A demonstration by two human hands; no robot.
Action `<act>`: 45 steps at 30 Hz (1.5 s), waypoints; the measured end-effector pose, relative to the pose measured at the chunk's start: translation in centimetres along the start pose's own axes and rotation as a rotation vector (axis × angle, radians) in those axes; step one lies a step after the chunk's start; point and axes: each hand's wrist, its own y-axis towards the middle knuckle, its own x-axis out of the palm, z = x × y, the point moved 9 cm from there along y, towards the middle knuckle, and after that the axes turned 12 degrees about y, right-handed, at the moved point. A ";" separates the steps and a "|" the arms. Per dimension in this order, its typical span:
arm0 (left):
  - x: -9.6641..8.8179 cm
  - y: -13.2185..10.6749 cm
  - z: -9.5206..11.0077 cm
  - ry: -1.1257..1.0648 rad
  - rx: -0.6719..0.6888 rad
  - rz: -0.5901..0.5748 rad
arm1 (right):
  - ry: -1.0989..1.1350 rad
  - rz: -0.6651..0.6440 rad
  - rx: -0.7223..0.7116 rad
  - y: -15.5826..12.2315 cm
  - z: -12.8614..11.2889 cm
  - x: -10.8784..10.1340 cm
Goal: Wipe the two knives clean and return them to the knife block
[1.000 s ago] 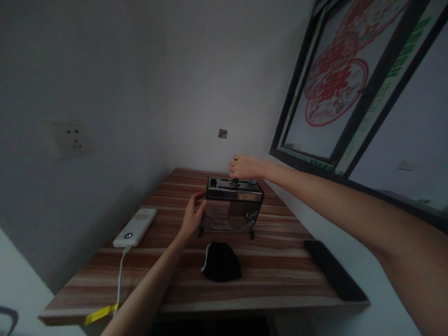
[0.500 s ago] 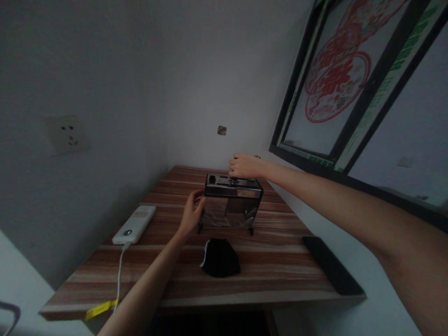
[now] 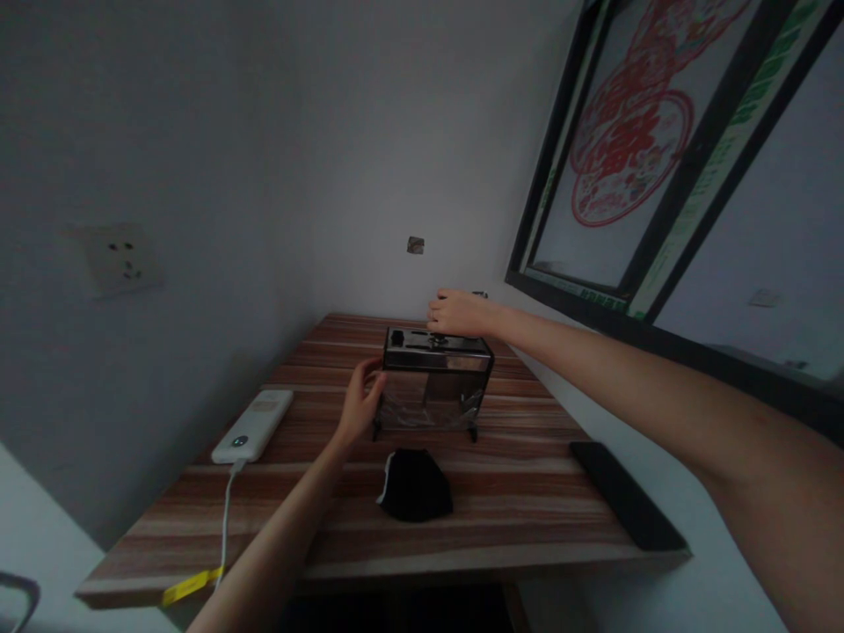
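Observation:
A box (image 3: 435,387) with a glossy dark slotted top, a see-through front panel and small black feet stands upright on the wooden table (image 3: 514,519). My left hand (image 3: 361,400) grips its left side, thumb at the front edge and fingers partly hidden behind. Over the back of the top sits my right hand (image 3: 458,313), fingers curled in; what they hold there, if anything, is hidden. Just in front of the box lies a black face mask (image 3: 417,485) with a white edge.
A white power bank (image 3: 254,426) with a cable (image 3: 226,527) and yellow tag (image 3: 191,586) lies left. A flat black object (image 3: 626,494) lies along the right edge. Walls enclose the table at back and sides; a framed window (image 3: 593,303) is upper right.
The camera view has shifted slightly. Both hands stay at the box, which stands in the same place; my right hand's pose is nearly unchanged.

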 end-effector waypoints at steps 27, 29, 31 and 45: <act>-3.6 -1.7 6.5 0.259 0.209 0.214 | 0.215 0.304 0.160 -5.7 -3.4 -9.4; -3.8 -2.1 7.2 0.251 0.179 0.159 | 0.291 0.357 0.228 -7.2 -4.7 -9.3; -3.2 -2.7 7.4 0.266 0.141 0.032 | 0.394 0.433 0.322 -8.8 -5.8 -8.6; 0.0 -12.9 -0.2 0.482 -0.297 -0.358 | 1.197 0.347 1.244 -8.9 -19.8 8.9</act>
